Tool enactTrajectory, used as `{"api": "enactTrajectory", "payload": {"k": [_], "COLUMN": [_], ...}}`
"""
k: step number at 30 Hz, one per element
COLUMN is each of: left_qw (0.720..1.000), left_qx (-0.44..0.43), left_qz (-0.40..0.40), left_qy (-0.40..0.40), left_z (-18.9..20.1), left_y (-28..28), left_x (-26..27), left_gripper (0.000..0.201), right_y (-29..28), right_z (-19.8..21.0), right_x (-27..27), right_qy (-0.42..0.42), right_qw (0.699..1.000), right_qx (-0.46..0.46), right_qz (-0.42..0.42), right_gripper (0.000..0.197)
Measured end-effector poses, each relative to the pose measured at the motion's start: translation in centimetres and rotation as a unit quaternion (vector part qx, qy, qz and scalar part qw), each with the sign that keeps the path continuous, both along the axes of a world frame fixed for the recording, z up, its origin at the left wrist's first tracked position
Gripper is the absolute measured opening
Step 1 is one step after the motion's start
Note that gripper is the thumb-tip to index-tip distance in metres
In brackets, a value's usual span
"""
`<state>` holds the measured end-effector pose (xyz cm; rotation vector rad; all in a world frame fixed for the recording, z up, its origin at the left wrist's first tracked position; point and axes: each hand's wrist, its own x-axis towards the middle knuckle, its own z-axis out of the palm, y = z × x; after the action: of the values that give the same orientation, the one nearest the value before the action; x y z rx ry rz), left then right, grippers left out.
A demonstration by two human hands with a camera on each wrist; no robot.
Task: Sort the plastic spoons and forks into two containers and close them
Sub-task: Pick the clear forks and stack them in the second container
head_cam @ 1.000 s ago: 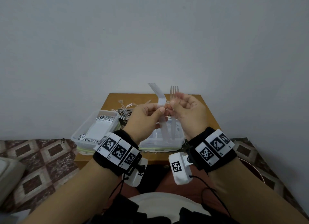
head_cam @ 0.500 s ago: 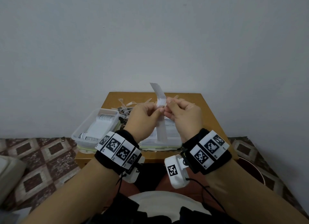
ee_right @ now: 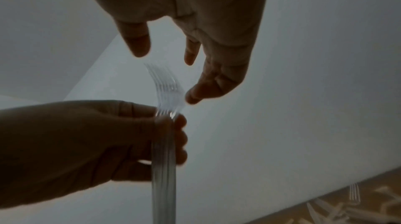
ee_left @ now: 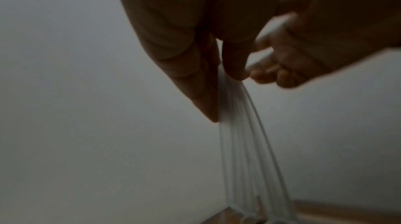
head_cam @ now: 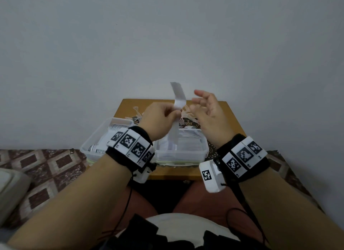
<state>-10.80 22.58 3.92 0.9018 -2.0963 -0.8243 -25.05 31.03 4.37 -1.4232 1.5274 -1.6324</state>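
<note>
My left hand (head_cam: 162, 119) holds a nested stack of clear plastic forks (head_cam: 178, 97) upright, tines up, above the table; the stack (ee_right: 167, 93) shows curved tines in the right wrist view, and its handles (ee_left: 245, 142) hang down in the left wrist view. My right hand (head_cam: 206, 108) hovers just right of the stack with fingers spread and nothing in it. Below stand two clear containers: the left container (head_cam: 89, 147) holds stacked spoons, the right container (head_cam: 204, 149) holds forks. More loose forks (head_cam: 188, 115) lie on the wooden table (head_cam: 230, 119) behind them.
The small table stands against a grey wall. Patterned floor tiles (head_cam: 46, 166) lie to the left and right. My knees sit under the table's front edge. Loose cutlery (ee_right: 351, 207) is scattered on the table's far part.
My right hand added its single fork to the stack in my left hand, then let go and drew away to the right with fingers spread.
</note>
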Motion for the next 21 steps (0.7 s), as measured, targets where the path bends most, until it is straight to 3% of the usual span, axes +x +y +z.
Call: {"api": "enactTrajectory", "payload": {"k": [2, 4, 6, 8, 12, 16, 18, 21], "left_qw": [0.988, 0.974, 0.969, 0.967, 0.967, 0.946, 0.939, 0.929], "left_qx": [-0.101, -0.148, -0.172, -0.187, -0.123, -0.115, -0.122, -0.098], "left_qz": [-0.016, -0.042, -0.053, -0.058, -0.1, -0.117, -0.114, -0.118], "left_qy": [-0.116, -0.166, -0.171, -0.163, -0.201, -0.279, -0.301, -0.338], "left_z": [-0.2, -0.7, -1.4, -2.1, -3.8, -5.6, -6.5, -7.7], "left_y": [-0.4, -0.6, -0.7, -0.8, -1.8, -3.2, -3.8, -4.4], "left_x": [-0.1, -0.6, -1.1, -1.6, -1.8, -1.0, -1.1, -1.6], "left_gripper": [0.017, 0.018, 0.018, 0.018, 0.019, 0.033, 0.036, 0.035], "right_y": [-0.4, -1.1, -1.7, -2.3, -2.8, -2.8, -2.9, -3.4], "right_z": [0.5, 0.8, 0.6, -0.3, -2.3, -4.2, -5.5, -7.2], "right_x": [-0.9, -1.6, -1.8, -2.0, -2.9, -4.8, -5.6, -6.6], "right_qy": [0.031, 0.093, 0.152, 0.148, 0.021, -0.045, -0.017, 0.111], "right_qw": [0.999, 0.99, 0.979, 0.981, 0.995, 0.991, 0.988, 0.974], "right_qx": [0.037, 0.101, 0.134, 0.117, 0.1, 0.127, 0.154, 0.196], "right_qz": [0.014, 0.017, -0.003, -0.031, -0.022, 0.016, 0.018, 0.009], "right_gripper": [0.056, 0.064, 0.039, 0.02, 0.002, 0.01, 0.015, 0.026]}}
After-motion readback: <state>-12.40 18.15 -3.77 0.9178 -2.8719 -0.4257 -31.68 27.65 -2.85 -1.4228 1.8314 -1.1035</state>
